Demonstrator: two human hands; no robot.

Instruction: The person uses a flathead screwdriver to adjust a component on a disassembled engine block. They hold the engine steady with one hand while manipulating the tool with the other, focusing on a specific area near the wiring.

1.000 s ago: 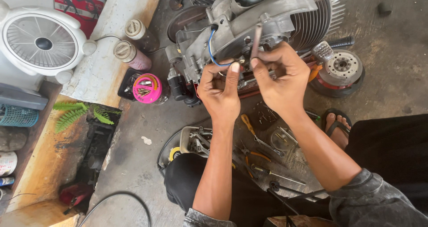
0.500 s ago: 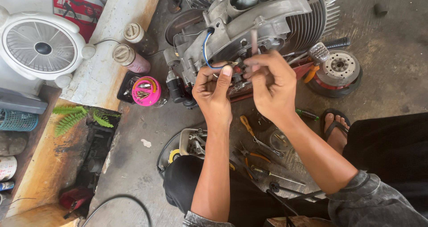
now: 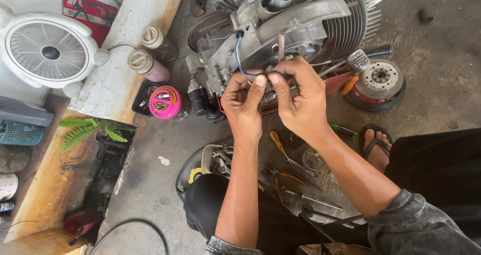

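Note:
A grey engine (image 3: 300,24) with cooling fins lies on the concrete floor in front of me. A thin blue wire (image 3: 237,54) loops down from its casing to my fingers. My left hand (image 3: 243,102) pinches the wire's lower end between thumb and fingertips. Touching it from the right, my right hand (image 3: 303,97) grips a narrow flat metal tool (image 3: 281,47) that points up against the casing. The fingertips of both hands meet at the engine's side cover and hide what lies under them.
A white fan (image 3: 50,52) and two capped bottles (image 3: 145,62) stand on the left, beside a pink round tin (image 3: 165,102). A round flywheel (image 3: 381,79) lies on the right. Pliers and other hand tools (image 3: 285,157) are scattered near my knee. My sandalled foot (image 3: 376,147) rests at right.
My hands have drawn closer together, so their fingertips now meet at the blue wire. The metal tool stays upright in my right hand.

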